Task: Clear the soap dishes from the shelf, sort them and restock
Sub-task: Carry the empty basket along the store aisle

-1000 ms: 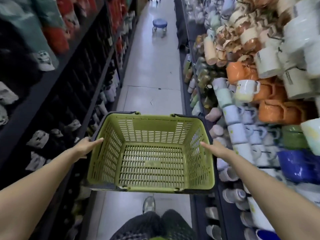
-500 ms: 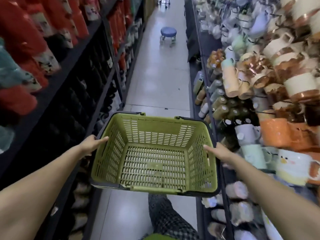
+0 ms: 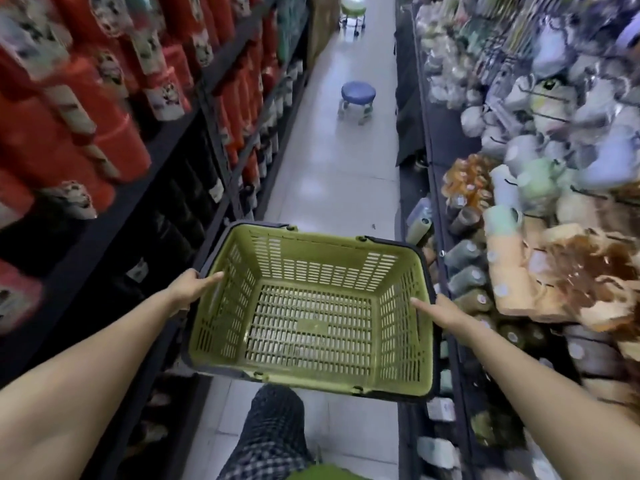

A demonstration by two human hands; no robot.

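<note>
I carry an empty green plastic basket (image 3: 332, 251) with a dark rim in front of me, above the aisle floor. My left hand (image 3: 188, 289) grips its left rim, thumb over the inside wall. My right hand (image 3: 441, 311) grips the right rim, thumb reaching inside. No soap dishes can be made out in the blurred shelves.
Black shelving with red and dark bottles (image 3: 104, 109) lines the left. Shelves of mugs, cups and ceramic ware (image 3: 526, 188) line the right. A blue wheeled stool (image 3: 357, 98) stands in the aisle ahead, a green one (image 3: 353, 10) farther on. My leg (image 3: 273, 431) steps below the basket.
I have walked forward down the aisle with the basket; the blue stool is closer and the shelf goods have slid past. Both hands keep the same hold.
</note>
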